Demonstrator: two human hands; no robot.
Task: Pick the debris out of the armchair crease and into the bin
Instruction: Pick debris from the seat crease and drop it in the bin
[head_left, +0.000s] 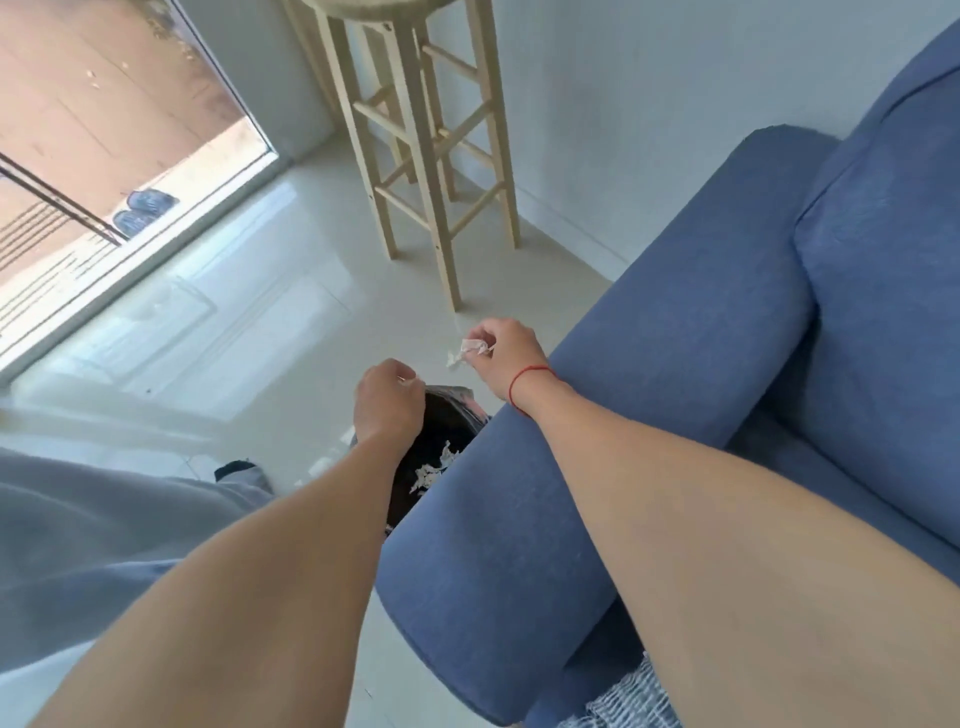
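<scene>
Pale floor (291, 332), paper-strewn bin (415, 467) below.

Bare forearms, a thin red string bracelet (524, 387) on the right wrist, grey trousers (104, 530).

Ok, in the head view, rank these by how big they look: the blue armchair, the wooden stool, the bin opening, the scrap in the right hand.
1. blue armchair
2. wooden stool, though it stands farther off
3. bin opening, partly hidden by the left hand and the chair arm
4. paper scrap pinched in the right hand
</scene>
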